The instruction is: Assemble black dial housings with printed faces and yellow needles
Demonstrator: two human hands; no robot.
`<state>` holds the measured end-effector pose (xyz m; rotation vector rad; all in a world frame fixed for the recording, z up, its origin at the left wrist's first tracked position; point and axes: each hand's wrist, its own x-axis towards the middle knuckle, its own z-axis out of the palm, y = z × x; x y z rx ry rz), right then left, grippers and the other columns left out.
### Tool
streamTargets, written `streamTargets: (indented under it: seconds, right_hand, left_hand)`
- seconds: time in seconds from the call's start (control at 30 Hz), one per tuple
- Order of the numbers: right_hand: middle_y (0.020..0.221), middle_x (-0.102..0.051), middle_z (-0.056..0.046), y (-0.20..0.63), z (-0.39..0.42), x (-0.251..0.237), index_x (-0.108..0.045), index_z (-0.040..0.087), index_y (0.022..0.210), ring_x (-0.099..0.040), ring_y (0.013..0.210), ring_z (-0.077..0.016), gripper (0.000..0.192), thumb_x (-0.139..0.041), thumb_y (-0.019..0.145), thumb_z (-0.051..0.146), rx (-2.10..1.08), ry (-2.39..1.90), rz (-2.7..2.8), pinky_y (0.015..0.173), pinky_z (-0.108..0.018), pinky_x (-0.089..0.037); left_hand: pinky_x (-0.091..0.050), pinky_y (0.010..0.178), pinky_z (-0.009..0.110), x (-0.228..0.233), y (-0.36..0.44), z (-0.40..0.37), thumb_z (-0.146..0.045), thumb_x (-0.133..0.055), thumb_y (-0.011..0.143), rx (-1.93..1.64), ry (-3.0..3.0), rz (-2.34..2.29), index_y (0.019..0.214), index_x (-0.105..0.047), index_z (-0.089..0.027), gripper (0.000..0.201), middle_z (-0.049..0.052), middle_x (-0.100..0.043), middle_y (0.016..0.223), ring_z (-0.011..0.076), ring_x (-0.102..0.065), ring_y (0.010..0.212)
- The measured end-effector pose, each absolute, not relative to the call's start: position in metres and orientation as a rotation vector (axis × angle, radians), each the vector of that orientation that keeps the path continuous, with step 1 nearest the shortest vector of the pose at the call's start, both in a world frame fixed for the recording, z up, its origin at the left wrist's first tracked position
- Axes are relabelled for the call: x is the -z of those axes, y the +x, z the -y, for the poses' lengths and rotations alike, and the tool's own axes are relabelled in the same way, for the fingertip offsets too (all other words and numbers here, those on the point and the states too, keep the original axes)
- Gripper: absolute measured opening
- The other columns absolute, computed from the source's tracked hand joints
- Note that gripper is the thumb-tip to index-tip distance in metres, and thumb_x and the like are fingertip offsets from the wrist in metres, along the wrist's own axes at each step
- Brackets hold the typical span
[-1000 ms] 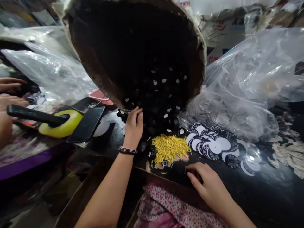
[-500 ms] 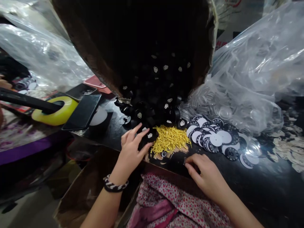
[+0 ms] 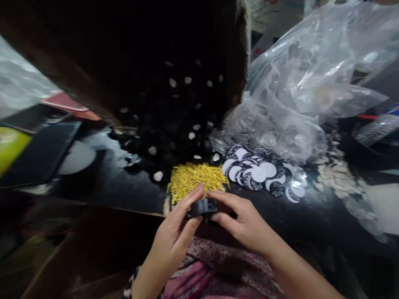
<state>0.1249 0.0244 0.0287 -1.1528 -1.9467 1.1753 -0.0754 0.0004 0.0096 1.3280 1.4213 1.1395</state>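
Note:
A small black plastic part [image 3: 202, 207] is held between my left hand [image 3: 174, 236] and my right hand [image 3: 243, 222], just above the table's near edge. Both hands pinch it with fingertips, left from the left side, right from the right. Right behind them lies a heap of thin yellow pins [image 3: 196, 178]. Farther back a tipped cardboard box [image 3: 77, 83] spills several black parts with white marks [image 3: 174, 141] onto the black table [image 3: 118, 187]. A fan of round white and black dial discs [image 3: 258, 172] lies to the right of the pins.
A big clear plastic bag [image 3: 305, 83] of transparent round covers fills the right back. Pale paper scraps [image 3: 336, 174] lie at the right. At the left sit a dark phone [image 3: 40, 149] and part of a yellow tape roll [image 3: 9, 145]. An open carton [image 3: 77, 249] is below the table's edge.
My left hand took a black part from the pile and drew it back to the near edge. My right hand came up to meet it. The view swung to the right.

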Motion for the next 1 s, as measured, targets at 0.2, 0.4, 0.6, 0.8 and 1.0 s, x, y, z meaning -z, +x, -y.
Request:
streamTargets:
  seconds: [0.2,0.4,0.6,0.8,1.0]
  right_hand:
    - [0.11,-0.068,-0.006,0.133,-0.026,-0.03,-0.061,0.026,0.13,-0.062,0.103,-0.02,0.035,-0.055,0.095,0.028,-0.751,-1.175,2.348,0.09,-0.036,-0.044]
    - [0.11,-0.064,-0.011,0.183,-0.049,-0.035,-0.062,0.022,0.129,-0.061,0.1,-0.026,0.042,-0.062,0.091,0.04,-0.453,-1.811,2.035,0.09,-0.043,-0.048]
    - [0.117,-0.064,-0.016,0.215,-0.071,-0.019,-0.068,0.015,0.119,-0.062,0.103,-0.0317,0.033,-0.064,0.089,0.027,-0.161,-1.904,2.108,0.092,-0.048,-0.048]
    - [0.095,-0.071,-0.009,0.2,-0.059,-0.031,-0.069,0.016,0.101,-0.065,0.09,-0.023,0.022,-0.049,0.094,0.023,-0.278,-1.672,1.844,0.084,-0.037,-0.05]
    - [0.081,-0.069,0.0,0.156,-0.032,-0.04,-0.066,0.02,0.096,-0.063,0.069,-0.0133,0.014,-0.054,0.091,0.025,-1.045,-1.492,1.612,0.062,-0.025,-0.049]
  left_hand:
    - [-0.061,0.077,0.033,0.0,-0.036,0.009,-0.058,-0.063,0.082,-1.077,0.207,-1.02,0.13,-0.061,-0.035,0.054,0.005,-0.07,0.125,0.0227,-0.072,0.092]
    - [-0.059,0.084,0.024,-0.008,-0.029,0.008,-0.036,-0.068,0.086,-1.088,0.226,-0.954,0.123,-0.067,-0.029,0.037,0.003,-0.068,0.128,0.0202,-0.071,0.098]
    - [-0.055,0.091,0.022,-0.009,-0.02,0.011,-0.036,-0.062,0.091,-1.104,0.115,-0.859,0.12,-0.069,-0.025,0.032,0.006,-0.07,0.126,0.0204,-0.067,0.111]
    - [-0.06,0.081,0.028,-0.012,-0.014,0.012,-0.047,-0.06,0.089,-1.093,0.021,-0.832,0.118,-0.069,-0.024,0.038,0.011,-0.072,0.119,0.0216,-0.073,0.096]
    - [-0.06,0.08,0.026,-0.014,-0.005,0.003,-0.045,-0.054,0.094,-1.222,0.019,-0.919,0.116,-0.069,-0.023,0.034,0.01,-0.074,0.114,0.0191,-0.072,0.097]
